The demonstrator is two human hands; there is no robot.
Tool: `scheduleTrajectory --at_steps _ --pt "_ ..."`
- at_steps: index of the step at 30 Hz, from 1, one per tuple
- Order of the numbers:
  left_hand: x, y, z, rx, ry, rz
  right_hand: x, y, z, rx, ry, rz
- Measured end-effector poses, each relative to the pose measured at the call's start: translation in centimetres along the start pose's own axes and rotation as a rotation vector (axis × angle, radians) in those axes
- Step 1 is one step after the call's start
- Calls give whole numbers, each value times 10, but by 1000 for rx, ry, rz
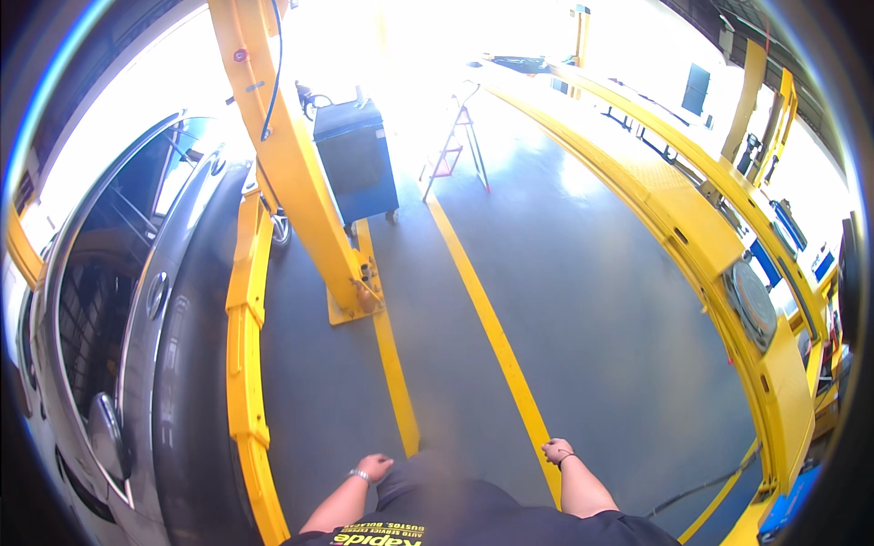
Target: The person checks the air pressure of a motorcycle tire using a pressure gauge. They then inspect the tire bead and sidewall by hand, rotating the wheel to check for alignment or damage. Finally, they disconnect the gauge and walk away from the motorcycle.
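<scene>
My left hand [375,467], with a metal watch [360,475] on its wrist, hangs low in front of my body. Its fingers are loosely curled, and nothing shows in them. My right hand [557,449] is held out to the right with a dark band [566,457] at the wrist; its fingers are curled in, also with nothing visible inside. Neither hand touches anything. Below them lies the grey floor [473,382], where a yellow line [496,337] runs near my right hand and another yellow line [393,382] near my left.
At left, a dark car [187,364] stands beside a yellow lift arm [246,364] and post [300,173]. Farther ahead are a blue wheeled tool cabinet [355,164] and a stepladder [452,150]. A long yellow ramp lift [674,209] curves along the right, with a hose [701,490] near its base.
</scene>
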State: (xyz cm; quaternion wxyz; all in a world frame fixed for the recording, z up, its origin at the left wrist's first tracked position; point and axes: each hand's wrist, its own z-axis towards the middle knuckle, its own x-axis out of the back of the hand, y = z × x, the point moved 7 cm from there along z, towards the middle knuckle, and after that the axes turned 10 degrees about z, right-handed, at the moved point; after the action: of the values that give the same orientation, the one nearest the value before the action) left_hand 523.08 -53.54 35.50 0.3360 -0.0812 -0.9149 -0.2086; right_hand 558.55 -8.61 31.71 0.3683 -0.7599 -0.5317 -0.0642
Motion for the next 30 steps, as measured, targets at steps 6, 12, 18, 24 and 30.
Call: scheduleTrajectory --at_steps 6,12,18,24,30 --pt "8 -64 116 50 -350 306 -11 -171 152 92 -21 -44" --pt "140 -30 233 169 -461 124 -29 -342 216 163 -189 -371" --pt "401 158 446 -47 24 284 29 -469 297 73 4 -19" --pt "587 350 611 -96 282 -142 66 -504 465 -97 -32 -280" --pt "606 414 670 -172 99 -3 125 -681 591 -46 -57 -160"
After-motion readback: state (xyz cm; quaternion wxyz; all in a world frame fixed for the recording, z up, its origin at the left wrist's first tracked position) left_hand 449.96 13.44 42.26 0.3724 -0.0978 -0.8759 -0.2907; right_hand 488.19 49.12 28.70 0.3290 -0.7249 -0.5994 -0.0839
